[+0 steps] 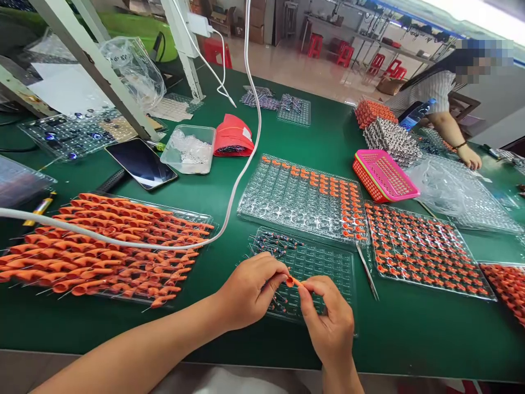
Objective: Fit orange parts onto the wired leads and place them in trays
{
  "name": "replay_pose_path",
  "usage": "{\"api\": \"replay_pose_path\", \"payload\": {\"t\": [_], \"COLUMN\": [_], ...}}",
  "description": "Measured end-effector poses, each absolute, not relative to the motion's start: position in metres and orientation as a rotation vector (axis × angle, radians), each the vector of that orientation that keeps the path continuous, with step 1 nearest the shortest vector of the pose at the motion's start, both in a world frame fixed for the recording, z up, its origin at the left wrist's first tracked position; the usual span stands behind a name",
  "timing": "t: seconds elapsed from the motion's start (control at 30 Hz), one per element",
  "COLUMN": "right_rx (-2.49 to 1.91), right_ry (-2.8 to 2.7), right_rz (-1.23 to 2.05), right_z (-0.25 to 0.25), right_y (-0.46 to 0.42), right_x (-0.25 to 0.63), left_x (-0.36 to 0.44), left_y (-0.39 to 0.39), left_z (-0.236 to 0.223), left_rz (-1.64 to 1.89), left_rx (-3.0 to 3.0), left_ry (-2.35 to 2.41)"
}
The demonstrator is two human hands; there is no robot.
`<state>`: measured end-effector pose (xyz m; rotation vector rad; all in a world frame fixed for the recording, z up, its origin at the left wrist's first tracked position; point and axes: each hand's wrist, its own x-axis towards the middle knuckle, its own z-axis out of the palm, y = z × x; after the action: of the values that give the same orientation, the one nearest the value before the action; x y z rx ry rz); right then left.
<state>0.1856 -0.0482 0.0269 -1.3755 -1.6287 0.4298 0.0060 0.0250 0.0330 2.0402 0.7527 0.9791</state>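
Over a clear blister tray (pixel 328 273) I hold one small orange funnel-shaped piece (pixel 291 282). My right hand (pixel 330 317) pinches its thin tail between thumb and fingertips. My left hand (pixel 256 287) is closed in a pinch at its wide mouth; anything else between those fingertips is hidden. Small dark parts with thin wire leads (pixel 279 241) lie in the tray's left side, partly behind my left hand. Just beyond, a second clear tray (pixel 283 197) has orange pieces along its top and right cells. Many longer-looking orange pieces with wires (pixel 102 246) are heaped at left.
Tweezers (pixel 368 272) lie right of the trays, beside a filled orange tray (pixel 426 249). A pink basket (pixel 385 175) stands behind. A white cable (pixel 233 200) loops across the table. A phone (pixel 141 163) and plastic box (pixel 188 149) sit back left. Another person's hand (pixel 468 157) is far right.
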Motion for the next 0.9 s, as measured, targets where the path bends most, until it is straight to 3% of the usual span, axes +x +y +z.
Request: {"api": "replay_pose_path", "payload": {"t": [0.23, 0.47, 0.9], "right_rx": [-1.4, -1.288, -1.257], "right_ry": [-1.535, -1.691, -1.721], "right_rz": [0.411, 0.276, 0.251], "right_z": [0.027, 0.024, 0.029], "right_y": [-0.048, -0.047, -0.047], "right_x": [0.188, 0.186, 0.183], "left_x": [0.0, 0.008, 0.008], "left_y": [0.033, 0.025, 0.023], "left_z": [0.041, 0.046, 0.044], "left_rz": [0.951, 0.702, 0.759], "left_rx": [1.914, 1.5, 1.598], "left_ry": [0.957, 0.82, 0.853]}}
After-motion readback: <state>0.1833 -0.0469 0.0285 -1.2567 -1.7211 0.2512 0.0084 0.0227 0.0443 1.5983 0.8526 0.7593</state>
